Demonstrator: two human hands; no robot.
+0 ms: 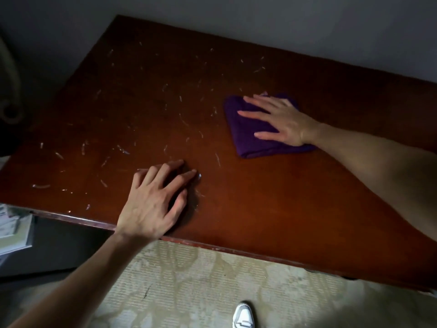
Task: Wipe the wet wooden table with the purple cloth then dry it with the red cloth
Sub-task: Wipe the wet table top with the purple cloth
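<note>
The dark reddish wooden table (pixel 272 204) fills the view, with many shiny water drops and streaks across its left and middle. A folded purple cloth (pixel 248 140) lies on the right part of the top. My right hand (pixel 281 119) lies flat on that cloth, fingers spread and pointing left. Close to the table's front edge, my left hand (pixel 156 200) rests on the bare wood with its fingers apart, fingertips beside a small puddle. No red cloth is in view.
A grey wall (pixel 283 27) runs along the table's far edge. Below the front edge lies a pale patterned carpet (pixel 201 280) with a white shoe (pixel 243 316) on it. Papers or boxes (pixel 14 228) sit low at the left.
</note>
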